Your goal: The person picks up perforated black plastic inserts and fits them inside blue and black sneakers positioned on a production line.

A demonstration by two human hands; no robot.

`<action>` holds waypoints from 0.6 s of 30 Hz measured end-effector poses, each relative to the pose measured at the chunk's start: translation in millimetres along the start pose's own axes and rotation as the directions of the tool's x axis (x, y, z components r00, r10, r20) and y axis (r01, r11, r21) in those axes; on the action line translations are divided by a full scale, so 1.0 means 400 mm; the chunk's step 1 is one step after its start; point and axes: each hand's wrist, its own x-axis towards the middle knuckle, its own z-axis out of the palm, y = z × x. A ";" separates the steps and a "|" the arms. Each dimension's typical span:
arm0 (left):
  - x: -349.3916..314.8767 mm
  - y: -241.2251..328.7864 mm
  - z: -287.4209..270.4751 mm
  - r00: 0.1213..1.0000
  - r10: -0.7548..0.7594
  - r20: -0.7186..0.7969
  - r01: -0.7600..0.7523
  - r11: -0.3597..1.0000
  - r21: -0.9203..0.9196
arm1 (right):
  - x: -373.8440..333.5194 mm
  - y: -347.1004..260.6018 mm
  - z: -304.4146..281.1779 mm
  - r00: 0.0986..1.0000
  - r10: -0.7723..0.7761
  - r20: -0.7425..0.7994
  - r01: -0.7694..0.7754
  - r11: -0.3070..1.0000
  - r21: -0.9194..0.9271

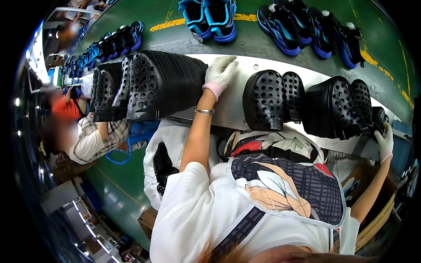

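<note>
My left hand (220, 75), in a white glove with a pink cuff, lies against the right end of a long stack (175, 83) of black, hole-studded, shoe-sole-shaped pieces. Its fingers stretch out past the stack over the pale metal bench (237, 98). At the far right, my gloved right hand (384, 142) touches the end of a row of similar pieces, beside a small black perforated piece (379, 116); its fingers are apart. Two black perforated pieces (265, 98) stand upright in the middle of the bench, and another black stack (326, 107) stands to their right.
Black-and-blue sneakers (208, 19) and more dark sneakers (280, 28) stand beyond the bench on a green surface with yellow lines. A person in a plaid garment (98, 136) sits at the left near a blue stool (120, 153). A cardboard box (372, 193) stands at the lower right.
</note>
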 end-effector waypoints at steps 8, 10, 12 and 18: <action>-0.005 -0.068 -0.018 0.997 0.034 0.068 -0.037 0.999 0.038 | 0.026 0.051 0.038 0.996 -0.014 0.093 -0.021 0.932 0.362; -0.004 -0.019 -0.028 0.995 -0.057 0.087 0.057 0.998 0.009 | 0.014 -0.005 0.016 0.999 0.015 0.028 -0.015 1.000 0.015; -0.014 -0.020 -0.037 0.995 -0.070 0.070 0.067 0.997 0.042 | 0.009 -0.042 0.002 0.998 0.022 0.050 -0.020 0.999 -0.049; -0.021 -0.018 -0.036 0.993 -0.097 0.060 0.105 0.983 -0.151 | 0.008 -0.018 0.011 0.998 -0.062 0.027 0.061 0.998 0.031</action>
